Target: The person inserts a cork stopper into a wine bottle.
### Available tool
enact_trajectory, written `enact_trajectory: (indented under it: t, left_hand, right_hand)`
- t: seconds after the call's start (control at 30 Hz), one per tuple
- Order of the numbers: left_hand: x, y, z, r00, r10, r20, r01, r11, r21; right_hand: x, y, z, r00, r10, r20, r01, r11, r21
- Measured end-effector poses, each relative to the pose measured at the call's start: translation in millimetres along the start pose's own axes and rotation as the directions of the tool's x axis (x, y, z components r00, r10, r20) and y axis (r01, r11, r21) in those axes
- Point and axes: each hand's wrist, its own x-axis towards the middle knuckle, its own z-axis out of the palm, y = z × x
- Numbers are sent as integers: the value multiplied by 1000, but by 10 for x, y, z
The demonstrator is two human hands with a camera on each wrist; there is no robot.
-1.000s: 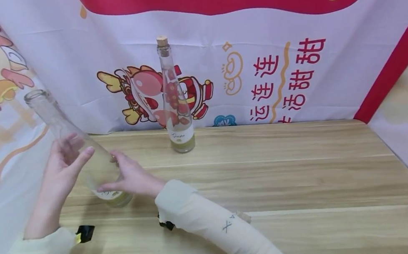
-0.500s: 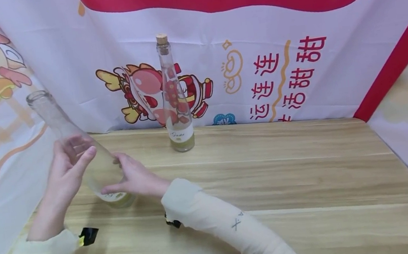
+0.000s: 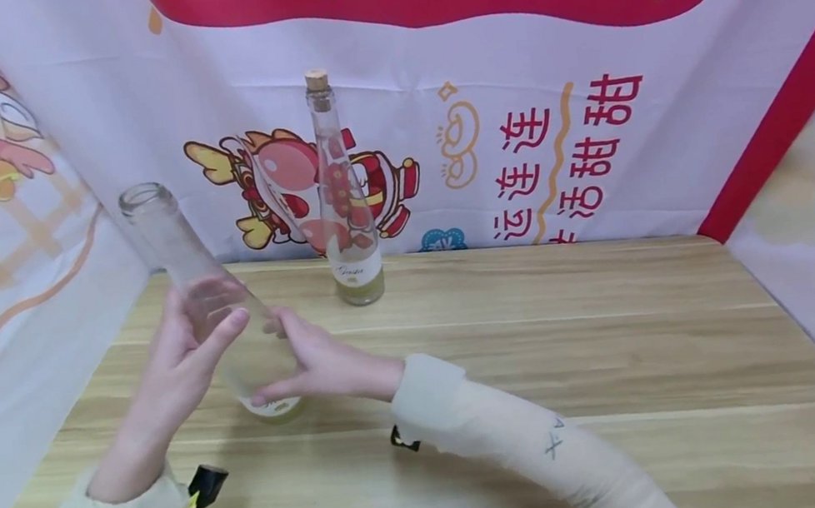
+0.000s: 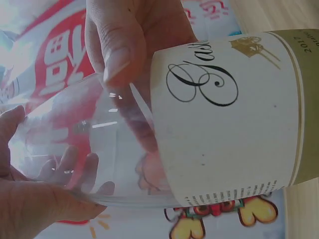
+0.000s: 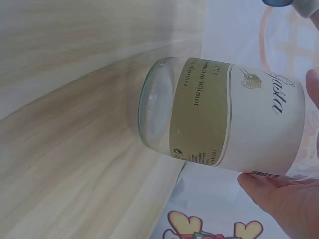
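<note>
A clear glass bottle (image 3: 259,346) with an open mouth leans to the left between both hands. It bears a white and olive-gold label (image 4: 224,114). My left hand (image 3: 181,355) holds the bottle's upper body, its fingers seen through the glass and the thumb on the near side. Lower down, my right hand (image 3: 322,364) grips the body around the label's upper edge, thumb in front. In the right wrist view, the base (image 5: 154,104) is over the wooden table; contact cannot be told. A second bottle (image 3: 348,210) stands upright behind, a cork (image 3: 316,80) in its neck.
The wooden table (image 3: 575,335) meets a white and red printed cloth (image 3: 385,55) at the back. Another printed cloth (image 3: 1,334) hangs along the left side. Small black devices (image 3: 207,485) sit at both wrists.
Both hands have carried the uncorked bottle to the right and slightly nearer, and it leans a little less. The grips look the same. The corked bottle has stayed in place.
</note>
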Motion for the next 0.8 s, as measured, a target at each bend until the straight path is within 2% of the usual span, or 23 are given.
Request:
enact_trajectory:
  t: [0.2,0.43,0.67,0.8]
  left_hand:
    - [-5,132,237,997,-26,67,26,1000,-2]
    - [32,198,521,991,1,136,-4,1000,17]
    - [88,200,787,975,-40,217,41,999,-2]
    - [99,208,927,968,-56,244,53,998,16]
  right_hand:
    - [-285,21,-186,1000,-6,16,6,999,32]
    - [-573,79,-352,999,-42,4,41,998,43]
    - [-892,191,-454,996,-64,-58,65,998,18]
    - [-1030,261,-487,991,-85,-101,83,996,-23]
